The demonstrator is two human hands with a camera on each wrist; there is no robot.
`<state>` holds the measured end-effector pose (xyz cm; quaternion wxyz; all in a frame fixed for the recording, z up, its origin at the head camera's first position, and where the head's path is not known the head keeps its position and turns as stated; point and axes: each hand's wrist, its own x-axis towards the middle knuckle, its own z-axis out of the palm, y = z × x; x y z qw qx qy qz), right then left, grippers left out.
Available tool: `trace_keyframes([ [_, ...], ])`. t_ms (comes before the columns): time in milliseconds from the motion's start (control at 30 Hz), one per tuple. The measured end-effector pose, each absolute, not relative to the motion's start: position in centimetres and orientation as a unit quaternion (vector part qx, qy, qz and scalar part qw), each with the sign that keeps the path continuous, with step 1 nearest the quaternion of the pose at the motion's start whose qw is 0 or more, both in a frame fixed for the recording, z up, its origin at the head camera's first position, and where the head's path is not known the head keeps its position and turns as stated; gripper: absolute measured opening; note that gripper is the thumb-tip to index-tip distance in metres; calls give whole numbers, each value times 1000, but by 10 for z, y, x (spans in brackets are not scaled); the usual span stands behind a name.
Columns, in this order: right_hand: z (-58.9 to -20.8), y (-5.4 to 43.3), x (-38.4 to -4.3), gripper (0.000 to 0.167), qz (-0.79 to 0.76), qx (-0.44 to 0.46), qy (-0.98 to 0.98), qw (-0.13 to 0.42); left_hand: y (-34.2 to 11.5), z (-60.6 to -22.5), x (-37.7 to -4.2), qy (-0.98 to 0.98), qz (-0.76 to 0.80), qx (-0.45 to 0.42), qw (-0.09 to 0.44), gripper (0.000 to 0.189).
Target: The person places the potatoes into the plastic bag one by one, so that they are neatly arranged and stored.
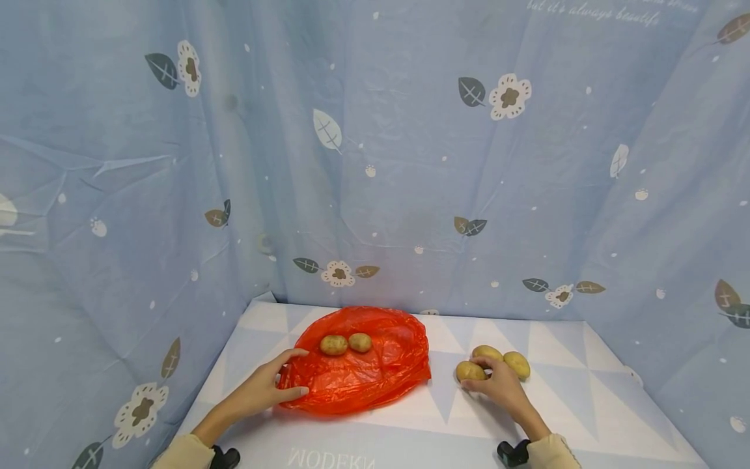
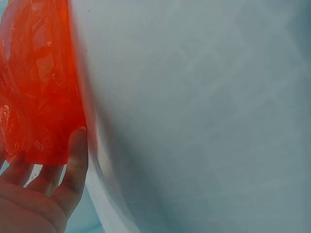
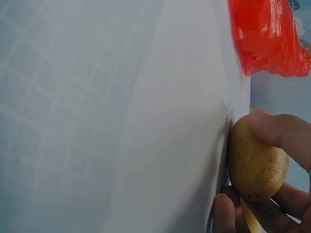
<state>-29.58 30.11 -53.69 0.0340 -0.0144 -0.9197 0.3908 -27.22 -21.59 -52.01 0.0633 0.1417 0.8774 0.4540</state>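
Observation:
My right hand [image 1: 502,385] grips a potato [image 1: 469,371] between thumb and fingers at the right of the table. In the right wrist view, that potato [image 3: 257,160] sits close to the tabletop. Two more potatoes lie right beside it, one behind [image 1: 487,352] and one to the right [image 1: 517,365]. A crumpled red plastic bag [image 1: 375,384] lies left of centre, with two potatoes side by side, a left one [image 1: 334,345] and a right one [image 1: 360,342]. My left hand [image 1: 263,387] touches the bag's left end, thumb and fingers spread apart.
The table [image 1: 436,417] has a pale cloth with triangles and printed lettering. Blue curtains [image 1: 404,163] with flowers and leaves enclose it at the back and both sides. Dark wrist straps show at the left cuff [image 1: 225,457] and right cuff [image 1: 513,453].

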Motion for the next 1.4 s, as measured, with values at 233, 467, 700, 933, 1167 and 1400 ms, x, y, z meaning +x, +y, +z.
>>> trace_keyframes([
  [233,-534,300,-294,65,392,-17,-919,34,-217,-521,-272,877,455,143,63,72],
  [467,-525,296,-291,65,401,-17,-915,40,-217,-521,-272,878,455,137,60,71],
  [700,-518,293,-288,60,405,-7,-913,46,-217,-520,-270,878,455,139,59,73],
  [933,-510,291,-286,62,406,-6,-912,51,-216,-520,-270,880,451,138,59,72],
  [1167,-503,289,-287,61,410,-5,-911,50,-215,-520,-272,879,453,140,61,72],
  [1400,-494,287,-290,60,420,9,-906,59,-214,-519,-272,880,449,140,61,72],
])
